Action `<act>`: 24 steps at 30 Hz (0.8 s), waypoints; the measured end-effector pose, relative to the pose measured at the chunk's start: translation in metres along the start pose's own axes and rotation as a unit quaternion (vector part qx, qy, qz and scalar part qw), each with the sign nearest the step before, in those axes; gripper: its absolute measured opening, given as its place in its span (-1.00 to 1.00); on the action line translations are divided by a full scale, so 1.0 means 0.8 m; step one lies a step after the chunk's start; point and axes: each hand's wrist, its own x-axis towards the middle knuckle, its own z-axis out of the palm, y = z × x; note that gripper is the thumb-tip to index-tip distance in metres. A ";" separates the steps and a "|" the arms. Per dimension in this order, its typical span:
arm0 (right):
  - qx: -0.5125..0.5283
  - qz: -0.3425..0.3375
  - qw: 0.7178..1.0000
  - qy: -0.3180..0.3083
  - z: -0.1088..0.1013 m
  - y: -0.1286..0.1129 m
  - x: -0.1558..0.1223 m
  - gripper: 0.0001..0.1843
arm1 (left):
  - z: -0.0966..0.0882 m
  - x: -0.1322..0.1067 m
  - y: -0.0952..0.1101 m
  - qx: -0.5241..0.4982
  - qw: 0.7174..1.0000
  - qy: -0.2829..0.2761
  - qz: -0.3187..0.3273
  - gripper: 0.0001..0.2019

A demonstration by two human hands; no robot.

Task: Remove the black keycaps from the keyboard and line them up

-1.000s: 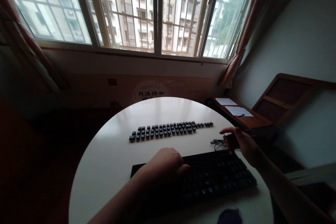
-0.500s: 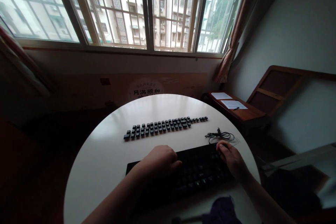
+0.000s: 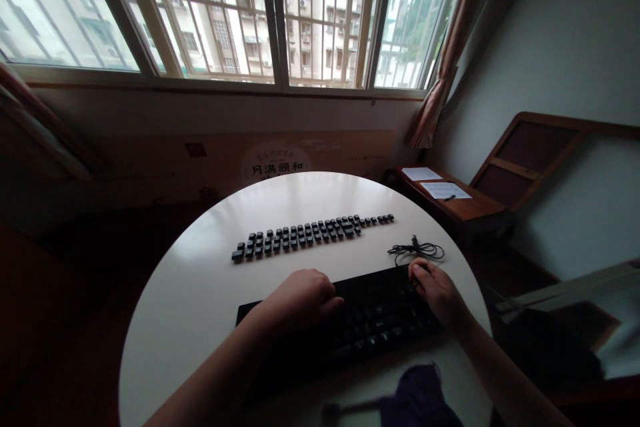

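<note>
A black keyboard (image 3: 373,317) lies near the front of a round white table (image 3: 200,293). My left hand (image 3: 300,297) rests on the keyboard's left part with its fingers curled under. At the keyboard's far right corner sits my right hand (image 3: 436,290), fingers bent and pressed against the edge; nothing shows in it. Beyond the keyboard, several loose black keycaps (image 3: 305,235) lie in neat rows across the table. A coiled black cable (image 3: 417,251) lies just beyond my right hand.
A dark purple cloth (image 3: 417,400) and a thin dark tool (image 3: 345,407) lie at the table's front edge. A wooden side table (image 3: 475,210) with papers (image 3: 437,189) stands to the right. A barred window (image 3: 250,13) and curtains fill the back.
My right hand came back from the cable area at the right onto the keyboard's far right corner. The view tilted down and shifted a little. My left hand stayed on the keyboard.
</note>
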 end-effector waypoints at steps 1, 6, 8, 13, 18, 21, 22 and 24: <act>-0.018 -0.002 1.000 -0.008 0.000 -0.002 -0.001 -0.67 | 0.000 0.000 0.000 0.001 1.000 0.001 0.000 -0.65; -0.149 -0.060 0.987 -0.018 0.001 -0.012 -0.013 -0.69 | -0.002 -0.001 0.001 -0.013 1.000 -0.002 -0.004 -0.65; -0.187 -0.088 0.978 -0.014 0.002 -0.015 -0.018 -0.70 | -0.005 -0.002 0.002 -0.022 1.000 -0.007 -0.006 -0.65; -0.164 -0.098 0.982 0.001 0.003 -0.010 -0.023 -0.73 | -0.008 -0.001 0.003 -0.027 1.000 -0.003 -0.005 -0.65; 0.006 -0.017 0.999 0.033 -0.002 0.003 -0.016 -0.71 | -0.004 0.000 0.000 -0.029 0.999 -0.010 -0.010 -0.67; 0.148 0.008 0.983 0.107 -0.006 0.001 -0.010 -0.73 | -0.001 0.001 -0.001 -0.030 0.999 -0.008 -0.012 -0.65; 0.182 0.012 0.975 0.126 -0.006 0.000 -0.009 -0.73 | -0.001 0.001 -0.001 -0.029 0.999 -0.006 -0.012 -0.65; 0.191 0.012 0.971 0.143 -0.005 -0.002 -0.009 -0.74 | -0.001 0.000 0.000 -0.027 1.000 -0.004 -0.012 -0.66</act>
